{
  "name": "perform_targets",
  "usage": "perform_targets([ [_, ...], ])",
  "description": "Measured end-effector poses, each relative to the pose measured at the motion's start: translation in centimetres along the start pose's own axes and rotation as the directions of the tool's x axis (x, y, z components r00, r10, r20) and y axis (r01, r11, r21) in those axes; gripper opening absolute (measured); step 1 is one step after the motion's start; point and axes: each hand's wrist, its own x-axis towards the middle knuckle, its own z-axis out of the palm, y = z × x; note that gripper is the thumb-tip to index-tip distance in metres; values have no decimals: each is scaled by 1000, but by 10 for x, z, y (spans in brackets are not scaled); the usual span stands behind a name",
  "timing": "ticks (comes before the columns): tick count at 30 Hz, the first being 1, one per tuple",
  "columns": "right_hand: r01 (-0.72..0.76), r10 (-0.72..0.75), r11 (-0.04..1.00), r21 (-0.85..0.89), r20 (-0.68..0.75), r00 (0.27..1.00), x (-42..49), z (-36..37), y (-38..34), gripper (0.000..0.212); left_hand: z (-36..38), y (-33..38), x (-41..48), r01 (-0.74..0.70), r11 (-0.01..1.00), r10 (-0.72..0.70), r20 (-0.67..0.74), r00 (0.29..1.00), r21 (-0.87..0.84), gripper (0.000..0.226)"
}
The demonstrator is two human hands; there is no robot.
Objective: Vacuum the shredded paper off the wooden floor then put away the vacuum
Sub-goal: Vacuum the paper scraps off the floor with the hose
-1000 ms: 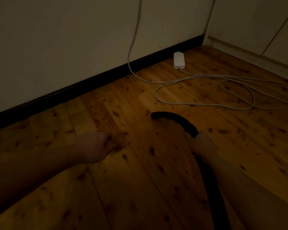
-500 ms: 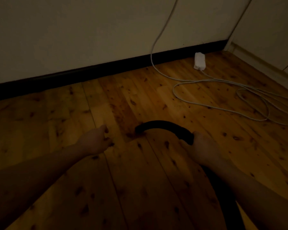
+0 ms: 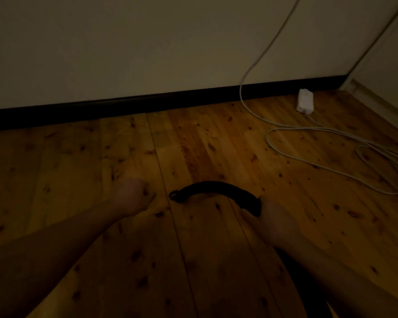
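Black hose (image 3: 216, 189) curves low over the wooden floor (image 3: 216, 145), gripped by the right hand (image 3: 274, 221) behind its open end, which points toward the left hand (image 3: 133, 198). That hand hovers near the boards with fingers curled; in this dim light I cannot tell whether it pinches anything. No shredded paper shows, so vacuuming looks nearly finished. The next move likely calls for sweeping the nozzle toward the white cable (image 3: 331, 171).
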Motion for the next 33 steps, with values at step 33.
perform_targets([
  [33,137,-130,988,-69,100,986,-13,39,-72,52,17,-99,-38,325,849,-369,-28,929,-417,50],
])
